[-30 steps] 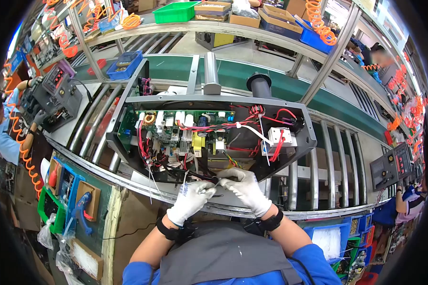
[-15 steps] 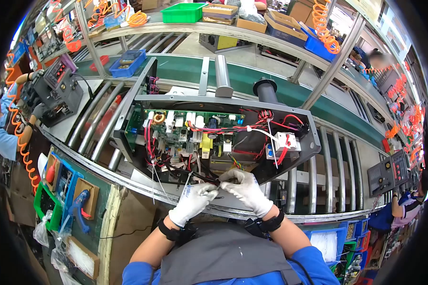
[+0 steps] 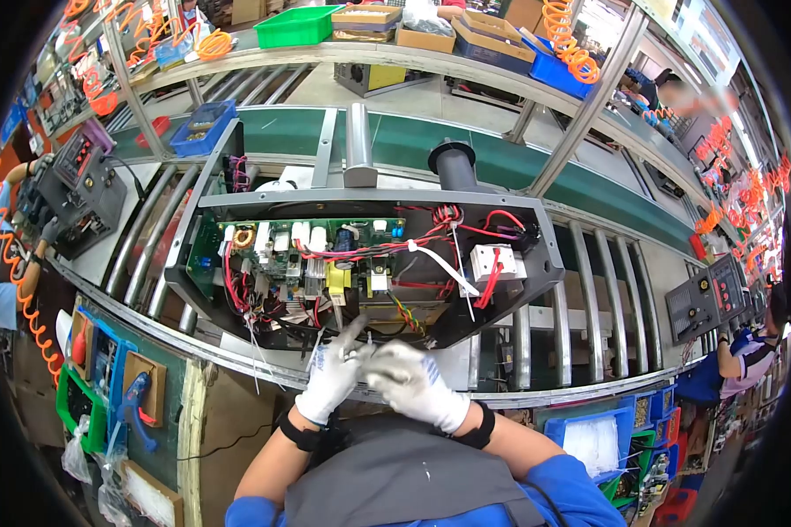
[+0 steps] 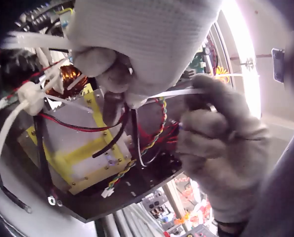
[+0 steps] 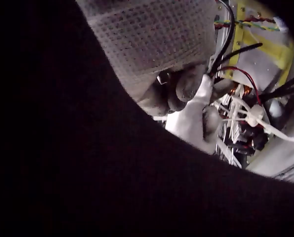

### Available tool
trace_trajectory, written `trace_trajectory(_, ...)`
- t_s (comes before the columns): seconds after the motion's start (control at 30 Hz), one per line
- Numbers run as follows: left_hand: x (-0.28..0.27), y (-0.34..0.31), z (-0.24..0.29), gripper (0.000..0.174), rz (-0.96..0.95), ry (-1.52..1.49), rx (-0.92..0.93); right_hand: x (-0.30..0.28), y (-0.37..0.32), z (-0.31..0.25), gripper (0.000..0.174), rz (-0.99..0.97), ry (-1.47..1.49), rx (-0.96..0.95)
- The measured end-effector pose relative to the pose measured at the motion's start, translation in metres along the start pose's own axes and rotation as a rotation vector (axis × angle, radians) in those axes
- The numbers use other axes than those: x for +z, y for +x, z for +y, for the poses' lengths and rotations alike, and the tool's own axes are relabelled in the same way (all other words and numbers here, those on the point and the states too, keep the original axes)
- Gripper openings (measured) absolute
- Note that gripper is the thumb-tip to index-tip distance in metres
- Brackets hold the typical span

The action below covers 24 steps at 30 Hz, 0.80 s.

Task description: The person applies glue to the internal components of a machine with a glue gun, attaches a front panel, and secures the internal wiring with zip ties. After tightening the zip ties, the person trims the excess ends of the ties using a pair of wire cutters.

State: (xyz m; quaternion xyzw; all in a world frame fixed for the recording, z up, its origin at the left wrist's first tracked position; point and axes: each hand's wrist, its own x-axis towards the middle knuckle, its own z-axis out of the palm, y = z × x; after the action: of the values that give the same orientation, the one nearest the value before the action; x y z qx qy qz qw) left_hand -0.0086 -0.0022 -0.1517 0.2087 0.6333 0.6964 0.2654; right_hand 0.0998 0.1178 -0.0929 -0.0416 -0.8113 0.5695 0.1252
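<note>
A thin white cable tie [image 4: 174, 92] runs between my two gloved hands, in front of an open dark metal case [image 3: 365, 195]. My left hand [image 3: 332, 373] pinches it beside some black wires [image 4: 118, 136], its index finger pointing up toward the case. The tie's other end is pinched by my right hand [image 3: 417, 382], knuckles turned toward the left hand. Inside the case are a green circuit board [image 3: 206, 250], a yellow-edged metal plate [image 4: 75, 148] and a twisted yellow-green wire pair [image 4: 159, 131]. The left hand's palm hides part of the wiring in the left wrist view.
The case sits on a roller conveyor [image 3: 591, 307]; a metal cylinder [image 3: 359, 145] and a black spool-like part [image 3: 453, 165] stand behind it. Bins and a blue tool [image 3: 134, 400] lie at left. A white-filled blue bin [image 3: 589, 443] is at right. Another person's arm [image 3: 26, 277] works at far left.
The head view has shifted, so the case appears further left. My right hand has drawn back from the case's front edge and turned; my left index finger has straightened upward.
</note>
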Motion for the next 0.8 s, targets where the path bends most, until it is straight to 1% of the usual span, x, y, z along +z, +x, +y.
trace_trajectory(0.03,-0.006,0.006,-0.005,0.052,-0.066,0.301,0.089,0.003,-0.005,-0.004,0.014,-0.084,0.038,-0.049)
trace_trajectory(0.07,-0.010,0.010,-0.007,0.052,-0.134,0.603,0.177,0.004,-0.008,0.001,0.016,-0.172,-0.100,-0.131)
trace_trajectory(0.1,-0.010,0.013,-0.009,0.051,-0.052,0.800,0.482,0.002,-0.010,0.003,0.015,-0.145,-0.063,-0.125)
trace_trajectory(0.13,-0.009,0.010,-0.009,0.051,-0.052,0.805,0.476,-0.001,-0.010,0.003,0.014,-0.118,-0.026,-0.119)
trace_trajectory(0.17,-0.007,0.006,-0.003,0.051,-0.080,0.878,0.399,-0.003,-0.010,0.002,0.013,-0.152,0.012,0.032)
trace_trajectory(0.2,-0.007,0.005,0.000,0.052,-0.104,0.948,0.324,-0.003,-0.005,0.006,0.016,-0.123,0.046,-0.007)
trace_trajectory(0.23,-0.012,0.007,-0.010,0.049,-0.099,1.044,0.401,-0.003,0.000,0.008,0.018,-0.113,0.238,0.106)
trace_trajectory(0.27,-0.013,0.008,-0.009,0.049,-0.096,1.047,0.400,-0.003,0.003,0.009,0.020,-0.102,0.430,0.219)
trace_trajectory(0.3,-0.015,0.009,-0.008,0.046,-0.088,1.044,0.407,-0.002,0.004,0.008,0.020,-0.105,0.432,0.216)
trace_trajectory(0.33,-0.017,0.012,-0.005,0.043,-0.080,1.043,0.415,-0.002,0.005,0.006,0.022,-0.096,0.557,0.289)
trace_trajectory(0.37,-0.010,0.015,0.004,0.037,-0.037,0.975,0.372,0.000,0.006,0.004,0.023,-0.086,0.683,0.363)
trace_trajectory(0.4,-0.010,0.020,-0.013,0.035,0.003,0.887,0.419,0.000,0.007,0.001,0.023,-0.085,0.693,0.363)
trace_trajectory(0.47,-0.012,0.023,-0.034,0.042,-0.016,0.787,0.313,0.000,0.007,-0.004,0.022,-0.078,0.677,0.349)
trace_trajectory(0.5,-0.011,0.019,-0.013,0.042,-0.017,0.792,0.315,-0.003,0.004,-0.009,0.026,-0.080,0.718,0.406)
trace_trajectory(0.53,-0.011,0.009,0.012,0.046,-0.091,0.835,0.242,-0.007,-0.001,-0.009,0.026,-0.084,0.720,0.406)
trace_trajectory(0.57,-0.011,0.001,0.028,0.050,-0.158,0.871,0.166,-0.013,-0.008,-0.006,0.028,-0.136,0.630,0.437)
trace_trajectory(0.6,-0.013,-0.010,0.027,0.059,-0.185,0.869,0.166,-0.018,-0.014,-0.003,0.030,-0.192,0.539,0.467)
trace_trajectory(0.63,-0.012,-0.024,0.032,0.062,-0.226,0.855,0.083,-0.019,-0.018,0.010,0.033,-0.276,0.291,0.507)
trace_trajectory(0.67,-0.010,-0.038,0.037,0.064,-0.266,0.842,-0.003,-0.021,-0.020,0.011,0.033,-0.294,0.295,0.506)
trace_trajectory(0.7,-0.009,-0.049,0.027,0.068,-0.304,0.880,0.099,-0.020,-0.022,0.011,0.033,-0.301,0.073,0.290)
trace_trajectory(0.73,-0.006,-0.056,0.004,0.066,-0.367,0.978,0.087,-0.017,-0.026,0.012,0.033,-0.299,-0.141,0.070)
trace_trajectory(0.77,-0.002,-0.063,-0.006,0.064,-0.444,0.910,0.050,-0.012,-0.031,0.027,0.030,-0.394,-0.188,0.138)
trace_trajectory(0.8,0.003,-0.066,-0.009,0.062,-0.514,0.839,0.020,-0.013,-0.034,0.032,0.030,-0.407,-0.180,0.128)
